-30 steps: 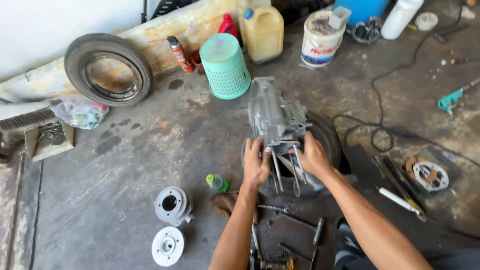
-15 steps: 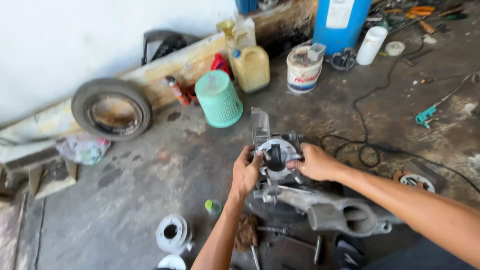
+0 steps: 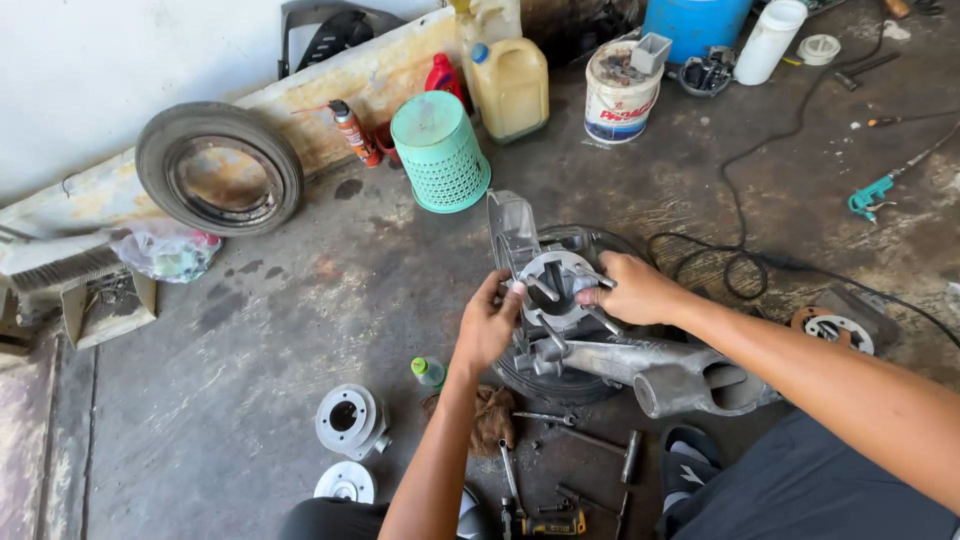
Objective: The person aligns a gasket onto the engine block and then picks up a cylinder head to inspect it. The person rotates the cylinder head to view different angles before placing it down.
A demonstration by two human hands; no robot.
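Grey metal engine casing [image 3: 560,300], long studs

On the workshop floor we count one grey engine casing [image 3: 560,300] with our two hands on it, the left hand [image 3: 490,325] and the right hand [image 3: 630,290]. Around it we count two tyres, one loose tyre [image 3: 220,165] by the wall and one tyre under the casing [image 3: 560,385]; one upturned green basket [image 3: 440,150]; one yellow jug [image 3: 512,85]; one white paint bucket [image 3: 618,95]; one spray can [image 3: 350,125]; and two round metal parts, a cylinder [image 3: 348,420] and a cylinder head [image 3: 345,485].
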